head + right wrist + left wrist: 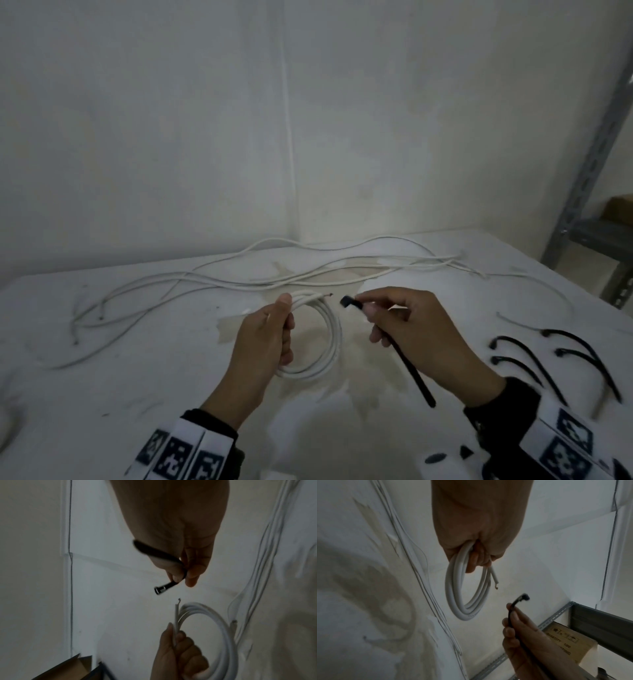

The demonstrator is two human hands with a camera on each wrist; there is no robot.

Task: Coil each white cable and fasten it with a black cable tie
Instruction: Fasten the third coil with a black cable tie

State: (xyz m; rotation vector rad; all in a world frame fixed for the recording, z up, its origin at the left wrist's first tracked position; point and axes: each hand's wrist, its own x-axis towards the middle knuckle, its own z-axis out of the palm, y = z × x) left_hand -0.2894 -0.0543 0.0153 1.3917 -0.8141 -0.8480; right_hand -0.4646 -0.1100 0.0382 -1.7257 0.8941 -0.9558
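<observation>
My left hand (274, 329) grips a coiled white cable (334, 337) above the white table (137, 377); its loops hang down and to the right, with a stripped end sticking out at the top. The coil (453, 588) hangs below my left hand (476, 555) in the left wrist view. My right hand (404, 318) pinches a black cable tie (409, 368) near its head, which points at the coil's free end from a short gap away; the tail runs down under the palm. In the right wrist view the tie (164, 586) sits just above the coil (214, 622).
Several loose white cables (239, 277) sprawl across the back and left of the table. Several spare black cable ties (548, 363) lie at the right. A grey metal shelf post (589, 164) and a cardboard box (570, 646) stand beyond the table's right edge.
</observation>
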